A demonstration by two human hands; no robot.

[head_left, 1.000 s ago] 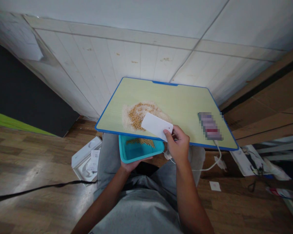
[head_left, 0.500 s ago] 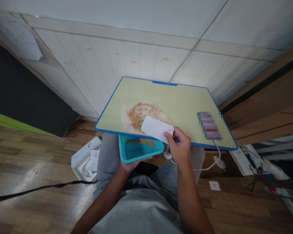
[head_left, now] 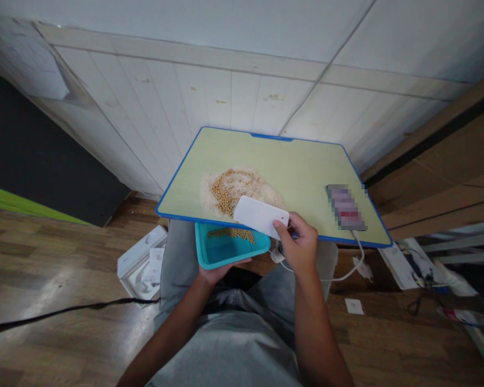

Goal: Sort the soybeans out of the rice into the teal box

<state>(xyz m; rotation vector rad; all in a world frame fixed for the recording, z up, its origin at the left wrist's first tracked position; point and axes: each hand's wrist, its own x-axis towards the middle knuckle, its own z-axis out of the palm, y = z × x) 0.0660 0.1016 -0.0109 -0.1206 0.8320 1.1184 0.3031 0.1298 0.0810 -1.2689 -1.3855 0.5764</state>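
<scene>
Just now: card (head_left: 260, 215) drawn slightly toward you, to 6 o'clock.
Your right hand (head_left: 300, 243) pinches the card at its 4 o'clock end, thumb on top; your left hand (head_left: 213, 274) holds the tub (head_left: 221, 252) from below, at 7 o'clock from the board (head_left: 306, 166). The shift bares more of the mixed pile (head_left: 262, 184), at 9 o'clock on the board; pile and tub contents look unaltered, so likely nothing crossed over. Unclear: whether the card touches the board; your right fingers behind it; most left fingers under the tub; the tub's far side, beneath the board. The phone (head_left: 346, 207), 4 o'clock, is pixelated.
</scene>
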